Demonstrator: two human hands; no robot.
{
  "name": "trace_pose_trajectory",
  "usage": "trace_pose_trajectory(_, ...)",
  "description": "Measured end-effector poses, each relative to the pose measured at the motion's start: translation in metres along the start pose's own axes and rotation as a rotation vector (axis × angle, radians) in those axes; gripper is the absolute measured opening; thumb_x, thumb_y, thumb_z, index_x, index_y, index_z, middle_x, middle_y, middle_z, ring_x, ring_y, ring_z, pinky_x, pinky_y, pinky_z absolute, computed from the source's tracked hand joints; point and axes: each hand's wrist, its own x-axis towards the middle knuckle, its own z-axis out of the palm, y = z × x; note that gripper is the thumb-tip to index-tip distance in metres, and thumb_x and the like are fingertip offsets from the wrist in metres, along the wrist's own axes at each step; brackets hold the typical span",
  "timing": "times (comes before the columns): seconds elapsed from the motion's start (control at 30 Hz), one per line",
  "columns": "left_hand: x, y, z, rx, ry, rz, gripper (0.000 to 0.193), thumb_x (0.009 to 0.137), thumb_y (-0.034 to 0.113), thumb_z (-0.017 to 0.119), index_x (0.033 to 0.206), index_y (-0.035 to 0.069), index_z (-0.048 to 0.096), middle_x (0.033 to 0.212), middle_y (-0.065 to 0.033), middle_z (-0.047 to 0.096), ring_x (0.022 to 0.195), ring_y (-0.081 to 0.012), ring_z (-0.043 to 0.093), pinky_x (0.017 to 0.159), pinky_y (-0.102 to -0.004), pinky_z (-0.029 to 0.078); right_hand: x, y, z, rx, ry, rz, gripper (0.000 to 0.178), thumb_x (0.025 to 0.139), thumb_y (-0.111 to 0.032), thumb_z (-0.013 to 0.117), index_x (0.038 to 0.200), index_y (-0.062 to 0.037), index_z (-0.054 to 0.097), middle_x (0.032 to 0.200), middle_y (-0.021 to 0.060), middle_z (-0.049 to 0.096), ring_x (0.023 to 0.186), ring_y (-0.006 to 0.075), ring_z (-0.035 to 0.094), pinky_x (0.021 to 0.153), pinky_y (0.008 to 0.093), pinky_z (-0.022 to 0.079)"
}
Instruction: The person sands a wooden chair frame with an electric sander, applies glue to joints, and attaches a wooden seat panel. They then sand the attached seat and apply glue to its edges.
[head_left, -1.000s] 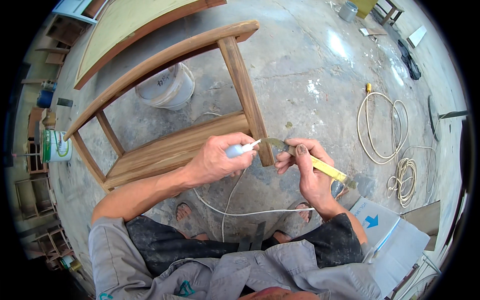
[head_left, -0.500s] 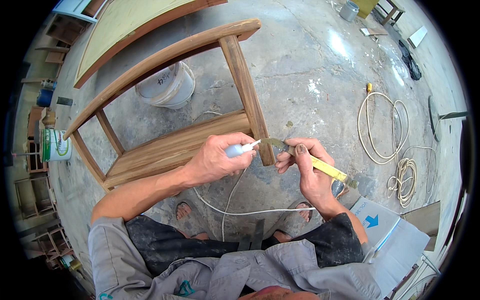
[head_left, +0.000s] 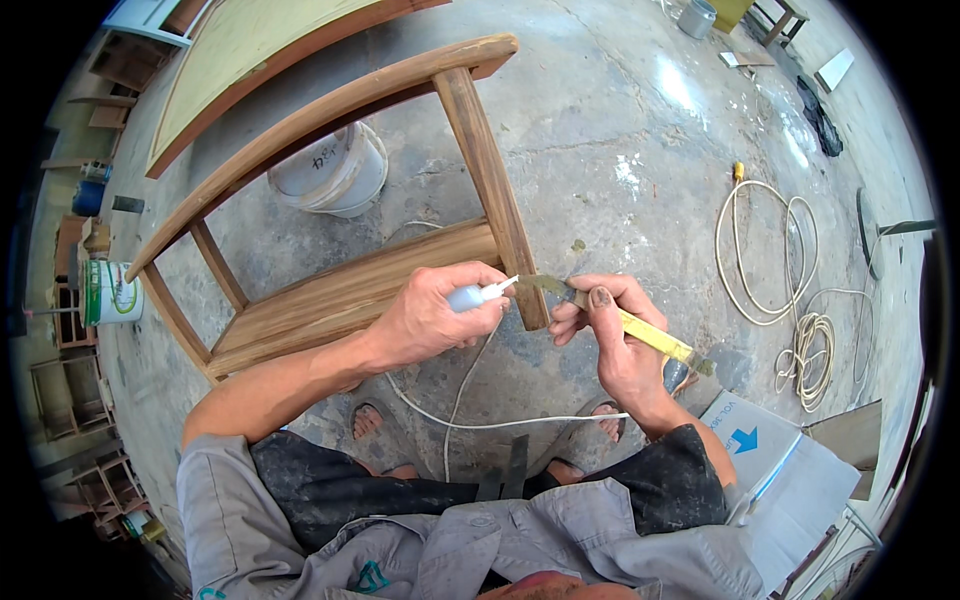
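My left hand [head_left: 425,315] is closed around a small translucent glue bottle [head_left: 466,298]. Its thin white nozzle points right, close to the tip of a scraper's smeared blade. The yellow-handled scraper [head_left: 652,334] is gripped in my right hand [head_left: 618,345], its blade end coated with greenish-brown material and pointing left. Whether nozzle and blade touch I cannot tell. Just behind both tips stands the end post of a brown wooden frame [head_left: 486,165] with a curved top rail and a slatted lower panel. My left fingers partly cover that panel's near right corner.
A lidded white bucket [head_left: 335,185] stands behind the frame, near a pale-topped wooden panel [head_left: 250,70]. White cable [head_left: 500,427] crosses the floor by my feet. Coiled cable [head_left: 808,355] lies at right, and a flattened cardboard box [head_left: 755,440] is beside my right knee.
Very little differs. The bottle's nozzle has shifted slightly left, and the view of the frame has moved a touch. Both hands keep their grips.
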Motion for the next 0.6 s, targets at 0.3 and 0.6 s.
trace_pose_trajectory(0.3,-0.006,0.007,-0.005,0.084,0.010,-0.034,0.024,0.096,0.004,0.067,0.118,-0.003,0.070,0.086,-0.0009,0.068,0.072,-0.0060,0.062,0.062,-0.0234,0.052,0.007,-0.015,-0.006,-0.188,-0.116,-0.025,0.023,0.109,-0.011,0.052,0.119,0.0062,0.064,0.096,0.0150,0.074,0.082,0.0180,0.072,0.074,0.0318,0.061)
trace_pose_trajectory(0.6,0.000,-0.016,-0.011,0.315,0.067,0.361,0.018,0.091,0.014,0.073,0.105,0.002,0.076,0.074,0.0009,0.068,0.062,-0.0047,0.060,0.054,-0.0246,0.050,0.018,-0.006,-0.012,0.188,-0.064,0.249,0.024,0.109,-0.014,0.054,0.118,0.0052,0.065,0.091,0.0139,0.073,0.077,0.0199,0.071,0.069,0.0331,0.061)
